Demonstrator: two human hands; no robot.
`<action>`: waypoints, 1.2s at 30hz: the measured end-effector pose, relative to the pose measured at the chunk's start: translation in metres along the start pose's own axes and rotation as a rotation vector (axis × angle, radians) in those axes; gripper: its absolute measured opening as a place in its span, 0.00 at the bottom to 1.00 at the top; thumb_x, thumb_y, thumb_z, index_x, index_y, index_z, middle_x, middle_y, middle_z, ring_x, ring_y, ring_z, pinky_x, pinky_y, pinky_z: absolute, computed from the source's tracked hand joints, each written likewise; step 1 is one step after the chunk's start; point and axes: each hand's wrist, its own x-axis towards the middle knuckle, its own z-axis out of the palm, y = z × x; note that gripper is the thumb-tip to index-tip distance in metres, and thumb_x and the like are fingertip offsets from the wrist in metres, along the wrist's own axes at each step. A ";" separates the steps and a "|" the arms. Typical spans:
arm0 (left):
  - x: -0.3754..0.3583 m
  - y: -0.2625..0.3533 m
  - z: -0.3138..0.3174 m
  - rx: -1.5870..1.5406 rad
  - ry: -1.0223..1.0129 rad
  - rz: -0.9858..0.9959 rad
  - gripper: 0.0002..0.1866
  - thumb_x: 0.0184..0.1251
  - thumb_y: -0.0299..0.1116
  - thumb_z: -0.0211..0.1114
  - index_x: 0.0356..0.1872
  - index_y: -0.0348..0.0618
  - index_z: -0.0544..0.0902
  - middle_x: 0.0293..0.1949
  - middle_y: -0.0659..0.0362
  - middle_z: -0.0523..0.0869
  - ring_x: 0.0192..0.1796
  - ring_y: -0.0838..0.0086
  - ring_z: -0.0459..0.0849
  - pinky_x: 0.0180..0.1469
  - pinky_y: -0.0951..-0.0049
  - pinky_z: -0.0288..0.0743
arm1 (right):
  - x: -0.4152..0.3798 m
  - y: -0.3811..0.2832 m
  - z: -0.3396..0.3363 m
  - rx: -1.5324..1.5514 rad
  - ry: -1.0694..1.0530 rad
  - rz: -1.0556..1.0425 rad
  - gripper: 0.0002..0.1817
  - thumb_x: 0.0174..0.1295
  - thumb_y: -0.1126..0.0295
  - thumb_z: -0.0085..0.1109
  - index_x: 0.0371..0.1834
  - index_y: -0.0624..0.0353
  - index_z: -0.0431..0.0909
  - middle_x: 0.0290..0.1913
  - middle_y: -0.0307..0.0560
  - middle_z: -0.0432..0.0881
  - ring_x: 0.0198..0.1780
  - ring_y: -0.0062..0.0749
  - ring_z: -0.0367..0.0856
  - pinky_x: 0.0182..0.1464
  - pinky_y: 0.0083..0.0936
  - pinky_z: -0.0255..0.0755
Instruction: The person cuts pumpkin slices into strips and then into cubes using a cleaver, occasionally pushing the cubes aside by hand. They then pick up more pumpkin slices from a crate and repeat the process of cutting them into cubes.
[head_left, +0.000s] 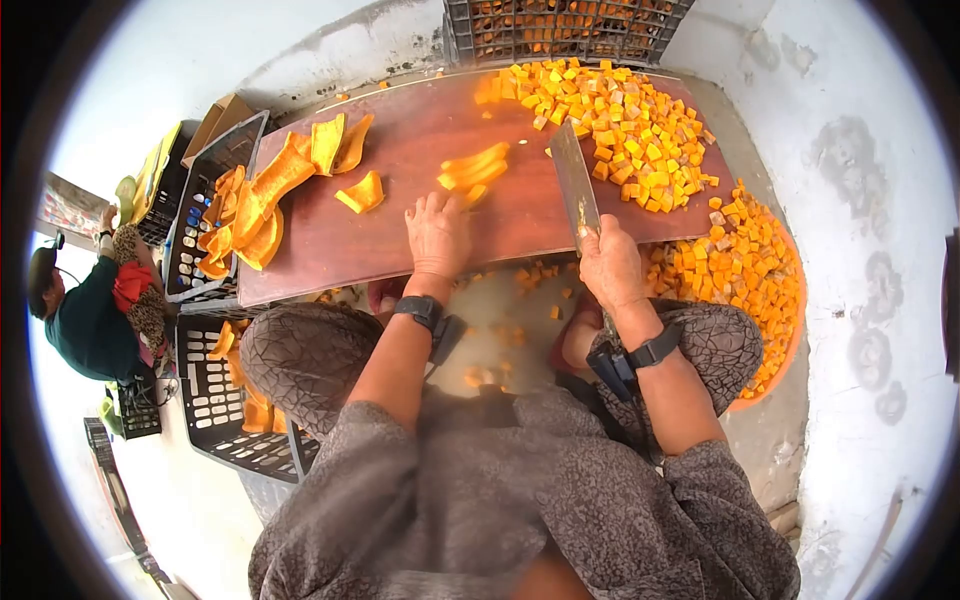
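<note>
While right hand grips cleaver by handle, blade over red-brown desk, left hand lies loosely spread just beside blurred pumpkin slices on desk; diced pumpkin heaped at far right.

At the far left, a co-worker in a dark green top and dark cap sits side-on, with a bright red cloth at the lap. A small black crate stands just beside them. Nearer, a brown cardboard box sits tilted. The white wall on the right bears grey, blotchy patches; a dark object, unclear, shows at its edge.
</note>
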 end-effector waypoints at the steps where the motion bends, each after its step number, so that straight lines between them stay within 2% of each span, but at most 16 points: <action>1: 0.001 0.001 0.001 -0.003 0.012 0.012 0.14 0.56 0.32 0.66 0.46 0.49 0.83 0.45 0.55 0.80 0.53 0.56 0.76 0.56 0.50 0.67 | 0.000 -0.001 0.000 -0.004 0.000 -0.001 0.14 0.69 0.63 0.55 0.43 0.65 0.72 0.34 0.68 0.82 0.40 0.68 0.79 0.42 0.52 0.72; 6: 0.004 0.021 0.009 -0.042 0.028 0.081 0.12 0.57 0.33 0.67 0.43 0.51 0.84 0.43 0.57 0.79 0.51 0.58 0.76 0.56 0.54 0.65 | -0.001 -0.005 0.000 0.003 0.046 -0.028 0.12 0.69 0.63 0.54 0.41 0.62 0.74 0.33 0.66 0.82 0.40 0.66 0.79 0.42 0.50 0.73; 8: 0.007 0.032 0.017 -0.110 0.028 0.238 0.12 0.57 0.34 0.68 0.43 0.52 0.84 0.42 0.59 0.79 0.50 0.60 0.76 0.55 0.56 0.64 | -0.001 -0.007 -0.001 0.005 0.032 -0.036 0.11 0.69 0.64 0.54 0.41 0.62 0.74 0.33 0.66 0.82 0.40 0.66 0.79 0.42 0.50 0.73; 9: 0.009 0.038 0.018 -0.117 0.031 0.232 0.12 0.57 0.34 0.68 0.43 0.52 0.84 0.42 0.59 0.79 0.50 0.60 0.76 0.55 0.56 0.64 | -0.001 -0.007 -0.002 0.009 0.020 -0.041 0.11 0.68 0.64 0.55 0.41 0.63 0.74 0.33 0.66 0.82 0.40 0.66 0.80 0.41 0.49 0.73; 11: 0.012 0.051 0.020 -0.184 -0.087 0.279 0.12 0.57 0.34 0.68 0.43 0.52 0.84 0.43 0.58 0.79 0.50 0.60 0.76 0.55 0.57 0.64 | 0.000 -0.003 -0.002 -0.008 0.022 -0.051 0.11 0.68 0.64 0.55 0.42 0.63 0.74 0.33 0.66 0.82 0.40 0.66 0.80 0.41 0.48 0.73; 13: 0.012 0.058 0.017 -0.210 -0.126 0.245 0.12 0.57 0.35 0.69 0.43 0.51 0.83 0.43 0.57 0.79 0.51 0.58 0.76 0.57 0.54 0.65 | -0.001 0.001 -0.002 -0.028 0.025 -0.061 0.12 0.68 0.65 0.56 0.42 0.64 0.74 0.33 0.66 0.82 0.40 0.65 0.80 0.41 0.47 0.74; 15: 0.009 0.058 0.015 -0.266 -0.048 0.159 0.14 0.58 0.35 0.68 0.45 0.49 0.82 0.43 0.55 0.79 0.52 0.56 0.76 0.57 0.51 0.66 | -0.003 0.001 -0.002 0.046 0.111 -0.059 0.12 0.68 0.66 0.56 0.41 0.66 0.74 0.32 0.66 0.82 0.39 0.64 0.81 0.40 0.45 0.74; 19: 0.003 0.045 0.021 -0.195 -0.061 0.165 0.16 0.58 0.35 0.68 0.47 0.48 0.80 0.44 0.54 0.79 0.52 0.53 0.75 0.56 0.49 0.67 | -0.004 0.000 -0.002 0.052 0.089 -0.099 0.12 0.68 0.66 0.56 0.39 0.67 0.75 0.32 0.66 0.82 0.38 0.63 0.82 0.40 0.43 0.74; 21: 0.007 0.045 0.022 -0.247 -0.134 0.146 0.15 0.57 0.33 0.68 0.47 0.47 0.80 0.43 0.52 0.79 0.53 0.53 0.75 0.55 0.48 0.68 | -0.004 0.000 0.000 0.048 0.112 -0.159 0.12 0.68 0.67 0.56 0.39 0.67 0.75 0.31 0.66 0.82 0.37 0.62 0.82 0.39 0.42 0.74; 25: 0.008 0.044 0.020 -0.226 -0.082 0.200 0.14 0.55 0.32 0.68 0.44 0.46 0.80 0.42 0.51 0.78 0.52 0.52 0.75 0.54 0.49 0.69 | -0.008 -0.007 -0.010 0.086 0.037 -0.076 0.12 0.69 0.67 0.56 0.40 0.67 0.76 0.31 0.66 0.82 0.37 0.62 0.82 0.39 0.41 0.74; 28: 0.009 0.045 0.024 -0.310 -0.019 0.179 0.13 0.55 0.28 0.67 0.43 0.45 0.79 0.40 0.50 0.78 0.49 0.50 0.77 0.50 0.51 0.72 | -0.009 -0.006 -0.014 0.022 0.107 -0.189 0.12 0.69 0.66 0.55 0.42 0.67 0.76 0.32 0.66 0.81 0.36 0.62 0.82 0.38 0.41 0.74; 31: 0.009 0.044 0.025 -0.436 -0.084 0.150 0.12 0.56 0.24 0.64 0.42 0.44 0.79 0.39 0.48 0.77 0.45 0.48 0.78 0.48 0.54 0.74 | -0.015 -0.010 -0.022 0.024 0.064 -0.173 0.13 0.70 0.65 0.54 0.42 0.67 0.76 0.31 0.67 0.81 0.36 0.62 0.82 0.38 0.41 0.74; 33: 0.007 0.043 0.025 -0.503 -0.059 0.246 0.11 0.57 0.22 0.61 0.42 0.43 0.78 0.39 0.47 0.76 0.44 0.47 0.78 0.46 0.54 0.76 | -0.018 -0.010 -0.022 -0.033 0.032 -0.164 0.13 0.70 0.65 0.54 0.42 0.68 0.75 0.31 0.67 0.81 0.37 0.63 0.82 0.38 0.43 0.74; 36: 0.003 0.041 0.021 -0.609 -0.113 0.265 0.11 0.58 0.22 0.61 0.42 0.42 0.78 0.38 0.48 0.76 0.44 0.47 0.78 0.47 0.55 0.76 | -0.019 -0.011 -0.023 -0.084 0.008 -0.163 0.13 0.70 0.65 0.53 0.41 0.68 0.75 0.31 0.67 0.81 0.37 0.64 0.82 0.38 0.44 0.73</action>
